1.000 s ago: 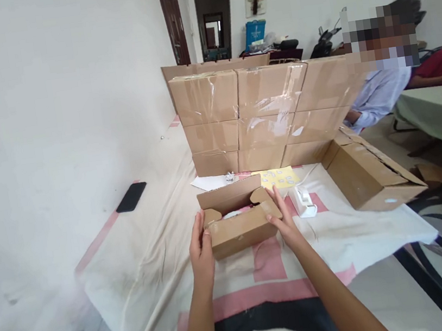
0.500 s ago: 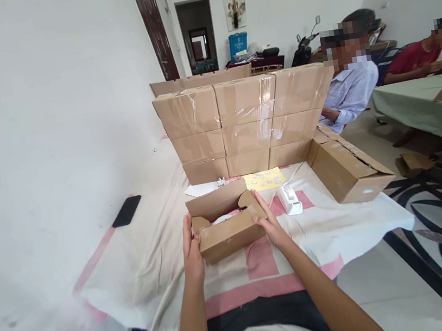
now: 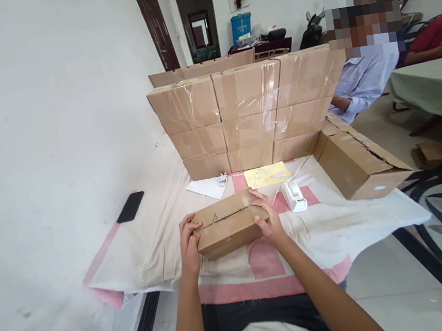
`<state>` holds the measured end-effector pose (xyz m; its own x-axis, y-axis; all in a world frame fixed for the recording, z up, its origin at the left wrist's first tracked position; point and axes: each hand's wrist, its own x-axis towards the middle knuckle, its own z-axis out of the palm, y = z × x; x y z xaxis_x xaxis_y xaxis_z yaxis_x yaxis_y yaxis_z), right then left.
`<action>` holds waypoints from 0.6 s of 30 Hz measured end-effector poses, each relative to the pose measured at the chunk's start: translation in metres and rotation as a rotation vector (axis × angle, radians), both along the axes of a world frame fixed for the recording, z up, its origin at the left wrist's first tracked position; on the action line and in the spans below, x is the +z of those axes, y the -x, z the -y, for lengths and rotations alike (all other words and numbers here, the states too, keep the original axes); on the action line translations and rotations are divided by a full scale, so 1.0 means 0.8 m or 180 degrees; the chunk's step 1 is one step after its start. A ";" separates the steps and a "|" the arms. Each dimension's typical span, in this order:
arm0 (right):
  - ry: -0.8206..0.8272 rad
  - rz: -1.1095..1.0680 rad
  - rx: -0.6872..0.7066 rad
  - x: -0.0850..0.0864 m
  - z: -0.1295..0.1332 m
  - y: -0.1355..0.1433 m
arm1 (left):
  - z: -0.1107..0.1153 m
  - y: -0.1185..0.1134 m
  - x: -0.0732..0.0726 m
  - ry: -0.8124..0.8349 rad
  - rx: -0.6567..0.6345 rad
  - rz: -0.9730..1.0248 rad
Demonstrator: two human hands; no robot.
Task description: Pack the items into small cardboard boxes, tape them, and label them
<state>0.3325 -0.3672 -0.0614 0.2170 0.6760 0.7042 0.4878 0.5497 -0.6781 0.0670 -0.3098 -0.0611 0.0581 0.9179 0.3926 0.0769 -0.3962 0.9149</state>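
Observation:
A small brown cardboard box (image 3: 226,230) is between my hands above the cloth-covered table, its top flap folded down with a thin dark seam along it. My left hand (image 3: 189,241) grips the box's left end, fingers on the top edge. At the right end, my right hand (image 3: 267,216) holds it with the thumb on the front side and the fingers over the top. What lies inside is hidden. Just right of my right hand stands a white tape dispenser (image 3: 294,197). Behind the box lie a yellow sheet with small clips (image 3: 267,175) and a white paper (image 3: 206,188).
A wall of taped cardboard boxes (image 3: 246,112) stands at the table's back. A longer carton (image 3: 362,159) sits at the right. A black phone (image 3: 130,206) lies at left, near the white wall. Another person (image 3: 367,68) sits beyond the boxes, at right.
The box was open, with pale contents showing; its raised back flap is now down over the top. Both hands stay at its ends. The view has shifted slightly.

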 end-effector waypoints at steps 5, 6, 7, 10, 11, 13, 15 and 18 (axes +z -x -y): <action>-0.0120 0.0295 0.0023 0.000 -0.009 -0.015 | -0.004 0.004 0.000 -0.0071 -0.0041 -0.0069; -0.0143 0.0325 0.0011 0.000 -0.010 -0.016 | -0.004 0.003 -0.002 -0.0094 -0.0030 -0.0042; -0.0165 0.0343 -0.0008 -0.001 -0.011 -0.017 | -0.004 0.002 -0.003 -0.0117 -0.0014 -0.0005; -0.0237 0.0333 -0.0095 -0.005 -0.013 -0.014 | -0.009 -0.006 -0.010 -0.0209 0.0060 0.0184; -0.0255 0.0313 -0.0136 -0.006 -0.014 -0.011 | -0.013 -0.010 -0.011 -0.0244 0.0086 0.0265; -0.0264 0.0268 -0.0238 -0.008 -0.013 -0.007 | -0.025 -0.018 -0.013 -0.0288 0.0106 0.0415; -0.0224 0.0223 -0.0361 -0.009 -0.008 -0.003 | -0.042 -0.025 -0.013 -0.0294 0.0067 0.0528; 0.0039 0.0290 -0.0249 -0.013 0.010 -0.006 | -0.062 -0.032 -0.012 -0.0283 -0.0046 0.0665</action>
